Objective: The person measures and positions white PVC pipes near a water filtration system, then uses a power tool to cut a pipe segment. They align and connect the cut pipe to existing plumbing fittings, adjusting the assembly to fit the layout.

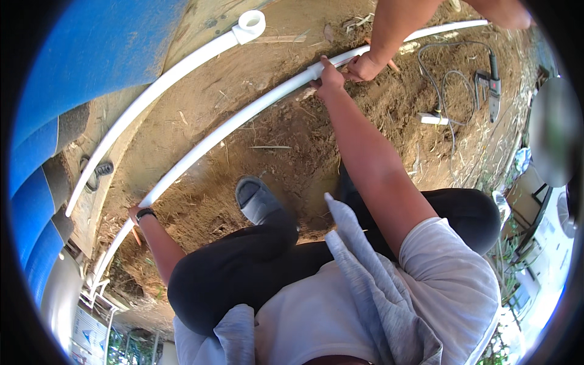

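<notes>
A long white plastic pipe (231,125) runs across the dirt from the lower left to the upper right, with a thicker white coupling (314,70) along it. My left hand (140,214), with a dark band on its wrist, is closed round the pipe near its lower left stretch. Beside the coupling, my right hand (329,78) grips the same pipe, its fingers partly hidden behind it. Right next to it, another person's hand (364,67) is closed in a fist at the pipe. That person's other hand (518,17) is near the pipe's far right end.
A second white pipe (152,94) ending in a tee fitting (250,24) lies to the left, beside blue ribbed plastic (91,55). A corded grey power tool (494,91) and a small white block (432,118) lie on the right. Thin stakes (393,66) stand by the pipe.
</notes>
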Demonstrator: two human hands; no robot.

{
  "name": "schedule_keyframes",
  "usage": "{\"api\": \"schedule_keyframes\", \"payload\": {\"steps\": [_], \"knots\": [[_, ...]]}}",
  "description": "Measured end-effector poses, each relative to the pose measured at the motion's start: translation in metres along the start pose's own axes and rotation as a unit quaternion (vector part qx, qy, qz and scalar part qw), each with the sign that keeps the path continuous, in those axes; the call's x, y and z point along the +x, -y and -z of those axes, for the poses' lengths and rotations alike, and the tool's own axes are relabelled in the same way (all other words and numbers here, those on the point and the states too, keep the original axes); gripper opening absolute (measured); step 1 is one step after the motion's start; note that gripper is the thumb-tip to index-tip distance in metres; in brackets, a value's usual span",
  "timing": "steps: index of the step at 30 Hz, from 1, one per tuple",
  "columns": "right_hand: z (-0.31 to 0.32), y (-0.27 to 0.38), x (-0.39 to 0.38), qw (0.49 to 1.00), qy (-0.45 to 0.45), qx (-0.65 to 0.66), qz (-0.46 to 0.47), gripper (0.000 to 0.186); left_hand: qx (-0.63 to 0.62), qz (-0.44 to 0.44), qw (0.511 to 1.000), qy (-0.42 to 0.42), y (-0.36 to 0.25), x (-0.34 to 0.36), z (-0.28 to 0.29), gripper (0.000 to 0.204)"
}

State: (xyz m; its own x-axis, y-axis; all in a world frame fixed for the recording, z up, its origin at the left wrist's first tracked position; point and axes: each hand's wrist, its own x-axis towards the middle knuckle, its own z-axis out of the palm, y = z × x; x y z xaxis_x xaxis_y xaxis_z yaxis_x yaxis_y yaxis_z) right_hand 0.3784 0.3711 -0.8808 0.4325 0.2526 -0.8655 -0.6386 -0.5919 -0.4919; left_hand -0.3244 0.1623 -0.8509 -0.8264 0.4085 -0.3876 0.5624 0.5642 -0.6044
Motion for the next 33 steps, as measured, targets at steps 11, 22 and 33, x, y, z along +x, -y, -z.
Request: {"api": "schedule_keyframes", "payload": {"steps": [11, 22, 33], "knots": [[-0.014, -0.018, 0.013, 0.995, 0.039, 0.089, -0.03, 0.045, -0.511, 0.26, 0.804, 0.159, 0.039, 0.012, -0.039, 0.034], [-0.004, -0.01, 0.011, 0.996, 0.001, 0.083, -0.023, 0.042, -0.679, 0.425, 0.599, 0.005, -0.004, -0.05, 0.048, 0.036], [-0.002, -0.008, 0.005, 0.997, -0.041, 0.071, -0.016, 0.05, -0.106, 0.075, 0.989, 0.074, 0.008, -0.086, 0.053, 0.03]]}}
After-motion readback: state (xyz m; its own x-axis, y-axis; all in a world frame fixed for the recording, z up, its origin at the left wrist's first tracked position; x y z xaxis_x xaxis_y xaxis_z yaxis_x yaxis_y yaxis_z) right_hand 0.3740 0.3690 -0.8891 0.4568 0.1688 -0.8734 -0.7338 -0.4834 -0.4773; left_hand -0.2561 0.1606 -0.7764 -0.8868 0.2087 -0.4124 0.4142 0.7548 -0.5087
